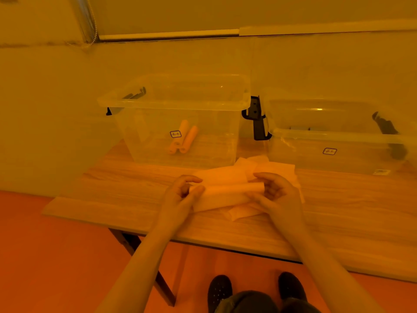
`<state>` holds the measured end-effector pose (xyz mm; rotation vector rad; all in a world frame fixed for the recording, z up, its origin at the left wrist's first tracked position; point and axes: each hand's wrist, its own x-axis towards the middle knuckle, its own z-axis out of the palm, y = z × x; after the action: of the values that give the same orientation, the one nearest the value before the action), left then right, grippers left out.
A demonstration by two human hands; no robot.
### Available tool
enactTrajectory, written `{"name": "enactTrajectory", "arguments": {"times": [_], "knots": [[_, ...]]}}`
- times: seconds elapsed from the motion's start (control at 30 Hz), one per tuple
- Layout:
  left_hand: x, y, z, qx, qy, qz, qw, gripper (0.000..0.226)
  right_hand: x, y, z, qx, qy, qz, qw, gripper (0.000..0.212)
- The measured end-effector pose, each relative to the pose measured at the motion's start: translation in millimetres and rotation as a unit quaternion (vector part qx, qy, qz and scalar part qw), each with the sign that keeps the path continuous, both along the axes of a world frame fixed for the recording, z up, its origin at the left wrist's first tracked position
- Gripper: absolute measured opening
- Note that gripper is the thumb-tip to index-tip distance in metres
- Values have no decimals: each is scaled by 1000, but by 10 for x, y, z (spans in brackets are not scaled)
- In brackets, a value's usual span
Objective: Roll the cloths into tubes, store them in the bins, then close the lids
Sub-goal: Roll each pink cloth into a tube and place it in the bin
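Note:
A pale cloth rolled into a tube [225, 190] lies across the wooden table, held at both ends. My left hand [182, 195] grips its left end and my right hand [274, 192] grips its right end. Under and behind the tube lie several loose flat cloths [266, 168]. A small rolled piece [240, 213] sits just in front of the tube. The left clear bin [144, 102] stands open behind, with two rolled cloths [184, 137] inside. The right clear bin [338, 136] stands beside it; its contents are hard to tell.
Black latches [257, 118] hang between the two bins and at their outer sides. The table's front edge [203, 239] runs close to my feet. A wall rises right behind the bins. The floor lies to the left.

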<state>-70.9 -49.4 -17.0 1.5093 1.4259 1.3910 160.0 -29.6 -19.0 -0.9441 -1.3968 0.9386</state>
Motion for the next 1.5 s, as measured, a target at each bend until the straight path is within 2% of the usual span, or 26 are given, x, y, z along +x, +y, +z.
{"name": "enactTrajectory", "arguments": {"times": [0.07, 0.17, 0.23, 0.33, 0.43, 0.57, 0.7, 0.8, 1.0, 1.13, 1.27, 1.5], "knots": [[-9, -1, -4, -6, 7, 4, 1000, 9, 2, -3, 0, 9, -20, -12, 1000, 41], [11, -32, 16, -34, -47, -43, 997, 17, 8, -9, -6, 20, -60, -43, 997, 23], [15, -29, 15, -38, -42, -51, 997, 17, 11, -19, -8, 23, -70, -51, 996, 16], [22, -25, 16, -38, -25, -41, 998, 9, 10, -35, 3, 22, -60, -39, 997, 16], [25, -34, 18, -54, -51, -40, 996, 6, -1, -47, 2, 21, -58, -25, 998, 27], [24, -23, 11, -53, -48, -38, 997, 8, -8, -56, 10, 18, -47, -24, 998, 16], [2, -17, -3, -38, -44, -55, 997, 27, 18, -38, -11, 40, -88, -47, 994, 16], [0, -23, -10, -32, -19, -48, 998, 25, 9, -40, -3, 31, -75, -50, 995, 12], [8, -32, -1, -48, -5, -15, 999, 5, 23, -40, -23, 19, -61, -18, 998, 45], [5, -19, -3, -51, -34, -18, 998, 9, 32, -42, -19, 41, -112, -28, 992, 37], [-17, -16, -12, -40, -63, -44, 996, 27, 9, -39, -12, 20, -111, -43, 993, 28], [-8, -5, -30, -51, -35, -3, 998, 11, 24, -27, -45, 18, -78, -31, 996, 41]]}}
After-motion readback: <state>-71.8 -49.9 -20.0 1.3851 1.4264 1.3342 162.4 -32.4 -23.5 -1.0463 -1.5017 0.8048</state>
